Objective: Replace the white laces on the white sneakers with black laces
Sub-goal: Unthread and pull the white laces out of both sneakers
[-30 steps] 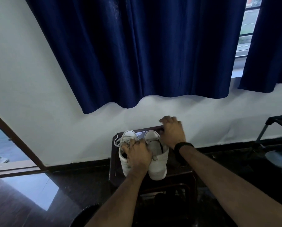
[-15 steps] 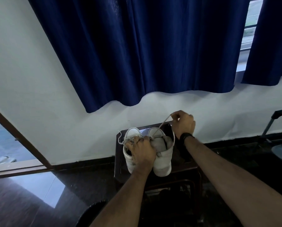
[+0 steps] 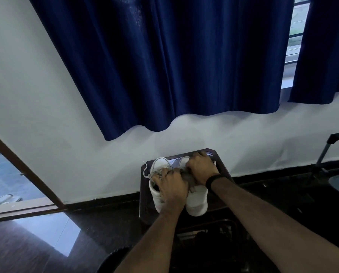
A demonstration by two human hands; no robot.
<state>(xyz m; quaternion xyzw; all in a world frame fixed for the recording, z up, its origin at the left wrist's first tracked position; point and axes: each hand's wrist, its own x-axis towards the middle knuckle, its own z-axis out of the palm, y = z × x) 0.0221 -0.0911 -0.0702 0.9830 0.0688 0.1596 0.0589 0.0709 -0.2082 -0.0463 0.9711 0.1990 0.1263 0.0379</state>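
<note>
Two white sneakers stand side by side on a small dark table (image 3: 145, 194), toes toward the wall. My left hand (image 3: 171, 188) lies over the left sneaker (image 3: 154, 192), fingers curled into its white laces (image 3: 156, 171). A loose loop of lace hangs off its left side. My right hand (image 3: 201, 166), with a black band on the wrist, is down on the front of the right sneaker (image 3: 197, 201), fingers curled at its lace area. What those fingers hold is hidden. No black laces are visible.
A white wall and dark blue curtain (image 3: 164, 66) rise behind the table. A door frame (image 3: 22, 168) opens at left. A dark metal rack (image 3: 334, 146) stands at right. A round dark bin rim (image 3: 113, 257) sits on the dark floor near my left forearm.
My right hand, which had pulled a white lace up and away to the right, has come back down onto the right sneaker's front. My left hand has stayed on the left sneaker.
</note>
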